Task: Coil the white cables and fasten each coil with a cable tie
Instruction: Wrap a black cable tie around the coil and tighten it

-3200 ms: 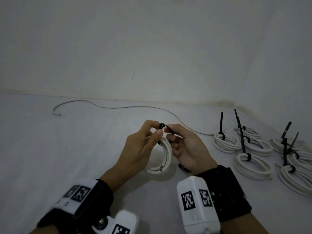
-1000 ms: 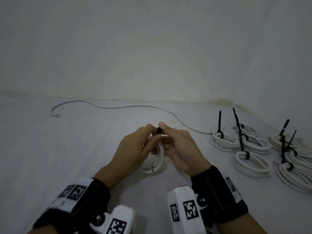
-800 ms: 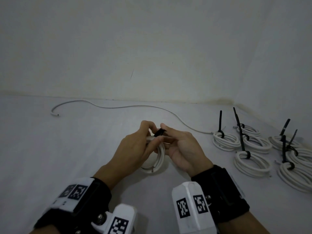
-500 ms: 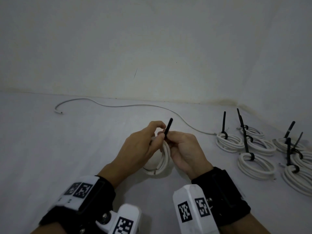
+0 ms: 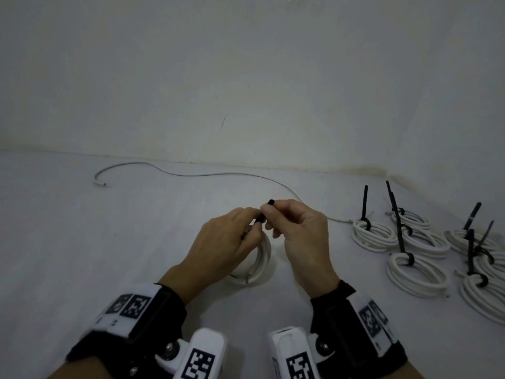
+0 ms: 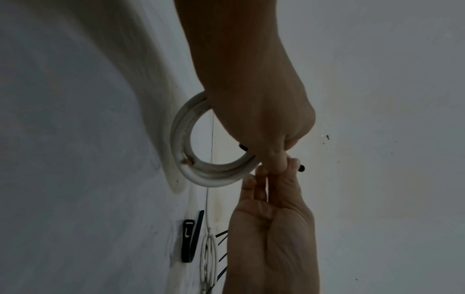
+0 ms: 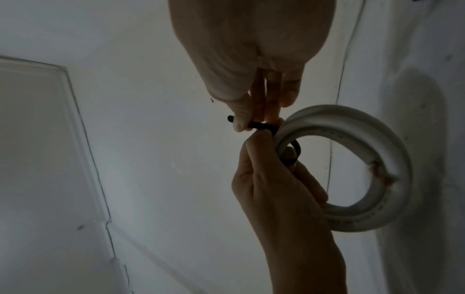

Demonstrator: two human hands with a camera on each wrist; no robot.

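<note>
White cable coil [image 5: 262, 258] sits in the left hand [image 5: 226, 242], fingers curled around it. Right hand [image 5: 300, 233] pinches the black cable tie [image 5: 263, 213]

Both forearms are bare, and each wrist wears a wide black band. On the left wrist band [image 5: 131, 321] sits a white plate printed with two black-and-white square markers and two small dark dots beside them. The right wrist band [image 5: 355, 326] carries a similar white plate with two markers, blurred at the frame edge. Below each band juts a white block-shaped housing, the left housing [image 5: 203, 354] and the right housing [image 5: 293, 354], each bearing one square marker and joined to its band by what look like silver screws on a white bracket.
</note>
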